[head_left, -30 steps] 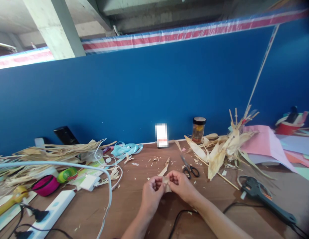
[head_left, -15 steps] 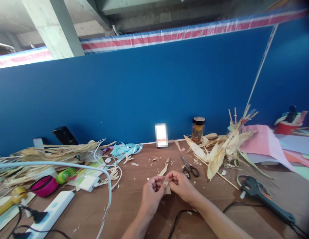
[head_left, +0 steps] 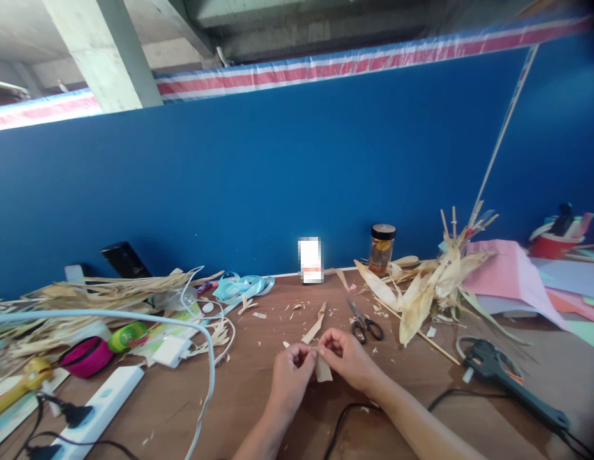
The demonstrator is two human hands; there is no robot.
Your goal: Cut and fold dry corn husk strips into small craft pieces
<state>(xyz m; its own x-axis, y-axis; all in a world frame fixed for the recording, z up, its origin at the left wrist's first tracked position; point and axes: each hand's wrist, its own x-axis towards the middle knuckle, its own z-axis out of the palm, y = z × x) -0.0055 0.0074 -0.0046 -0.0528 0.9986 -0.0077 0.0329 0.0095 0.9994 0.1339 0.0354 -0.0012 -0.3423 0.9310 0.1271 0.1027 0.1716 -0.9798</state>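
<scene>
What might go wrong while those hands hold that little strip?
The strip looks thin, so it might tear between the fingers. The scissors lie just beyond the right hand, which might bump them. The black cord runs close by the right arm and might catch on it.

You are getting soft light on your left hand (head_left: 292,375); beyond it, a pixelated white rectangle (head_left: 310,257) is glaring; far right of your hand, the blue partition (head_left: 297,166) is blurring into shadow.

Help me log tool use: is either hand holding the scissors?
No, the scissors lie on the table, while the left hand and right hand pinch a pale strip.
</scene>
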